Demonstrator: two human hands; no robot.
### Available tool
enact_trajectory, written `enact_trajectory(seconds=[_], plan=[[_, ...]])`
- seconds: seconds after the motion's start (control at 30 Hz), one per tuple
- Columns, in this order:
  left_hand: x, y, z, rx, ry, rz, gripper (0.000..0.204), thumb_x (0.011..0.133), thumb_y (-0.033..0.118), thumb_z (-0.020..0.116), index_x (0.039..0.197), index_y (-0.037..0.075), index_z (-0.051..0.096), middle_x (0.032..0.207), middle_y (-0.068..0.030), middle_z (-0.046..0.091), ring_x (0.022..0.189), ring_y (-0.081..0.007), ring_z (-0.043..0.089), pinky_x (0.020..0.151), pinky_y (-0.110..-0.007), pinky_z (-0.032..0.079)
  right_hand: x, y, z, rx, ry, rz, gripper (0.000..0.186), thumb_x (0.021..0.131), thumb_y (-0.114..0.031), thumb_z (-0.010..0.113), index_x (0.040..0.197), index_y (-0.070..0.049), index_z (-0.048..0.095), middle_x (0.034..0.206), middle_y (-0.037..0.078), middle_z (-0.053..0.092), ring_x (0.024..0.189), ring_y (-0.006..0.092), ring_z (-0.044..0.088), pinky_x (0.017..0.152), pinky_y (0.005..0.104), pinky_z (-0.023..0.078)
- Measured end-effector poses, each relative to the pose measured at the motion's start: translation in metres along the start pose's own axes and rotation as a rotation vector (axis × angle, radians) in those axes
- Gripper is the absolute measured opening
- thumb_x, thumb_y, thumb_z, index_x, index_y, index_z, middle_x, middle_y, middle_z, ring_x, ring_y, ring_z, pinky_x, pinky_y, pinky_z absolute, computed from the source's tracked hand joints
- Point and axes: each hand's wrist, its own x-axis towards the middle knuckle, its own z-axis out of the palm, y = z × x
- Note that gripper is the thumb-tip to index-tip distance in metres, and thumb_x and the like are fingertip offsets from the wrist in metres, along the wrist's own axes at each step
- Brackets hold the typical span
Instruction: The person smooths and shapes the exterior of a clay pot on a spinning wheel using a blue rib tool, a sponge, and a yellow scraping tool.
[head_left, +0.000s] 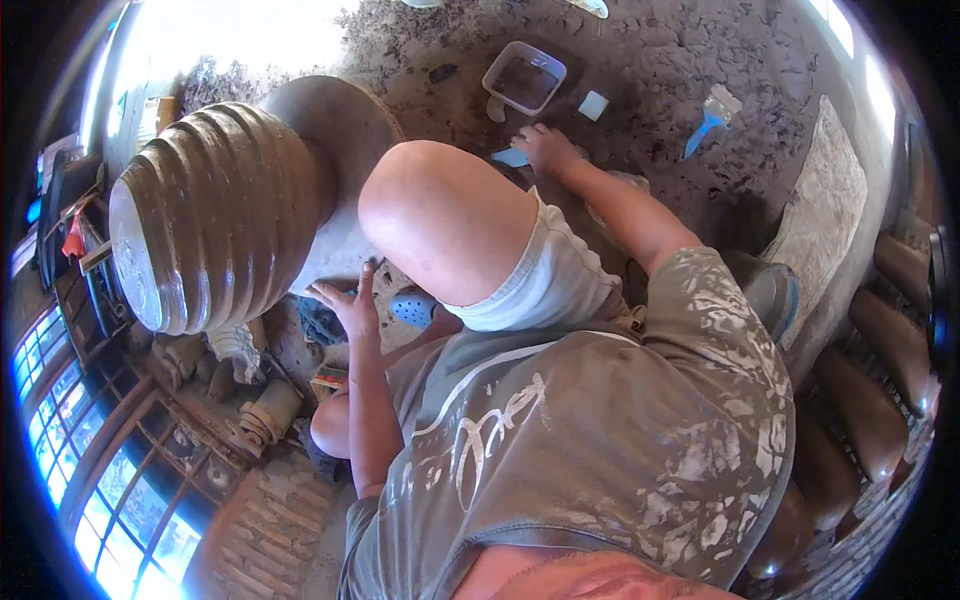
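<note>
The step in hand seems to be handling the blue scraper [511, 158], which lies at the right hand [548, 152], just short of the rectangular tub [524, 78] and beside the right knee. That hand's fingers are bent over the clay-smeared ground [640, 60] — whether its grip pinches the scraper or only rests by it, one cannot tell. The next move would call for a firm hold on that flat blade. The right arm stretches forward past the bare thigh, palm down. The left forearm rises between the legs, its hand [352, 308] spread, thumb apart, fingertips near the ridged clay vessel [225, 215] — contact there is unclear.
</note>
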Motion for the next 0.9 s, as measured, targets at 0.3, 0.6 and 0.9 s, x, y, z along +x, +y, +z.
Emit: enact_trajectory(seconds=[0.3,0.6,0.9], plan=[[0.028,-0.030,-0.025,0.145,-0.099,0.154,0.130,0.080,0.047,0.086,0.157,-0.012,0.000,0.165,-0.0344,-0.011,0.156,-0.0430,-0.006,0.127,-0.048,0.008,0.003,0.024,0.034,-0.275,0.001,-0.320,0.030,0.084,-0.019,0.062,0.111,-0.009,0.069,0.114,0.006,0.063,0.108,0.0254,0.057,0.078,0.0410,0.054],[0.060,-0.054,-0.068,0.166,-0.107,0.313,0.112,0.075,0.034,0.092,0.157,-0.002,0.024,0.160,-0.0293,0.020,0.148,-0.0429,0.023,0.122,-0.050,0.023,0.014,0.005,-0.043,0.469,0.115,0.249,0.023,0.088,-0.021,0.062,0.101,-0.007,0.075,0.111,0.016,0.072,0.100,0.0337,0.068,0.084,0.0429,0.054],[0.040,-0.039,-0.061,-0.494,0.001,-0.347,0.090,0.090,0.027,0.079,0.158,0.008,0.023,0.153,-0.0204,0.037,0.130,-0.0311,0.049,0.095,-0.045,0.051,0.116,0.057,-0.101,0.036,-0.052,0.462,0.028,0.091,-0.021,0.055,0.102,-0.006,0.076,0.111,0.021,0.072,0.096,0.0410,0.072,0.085,0.0529,0.056]])
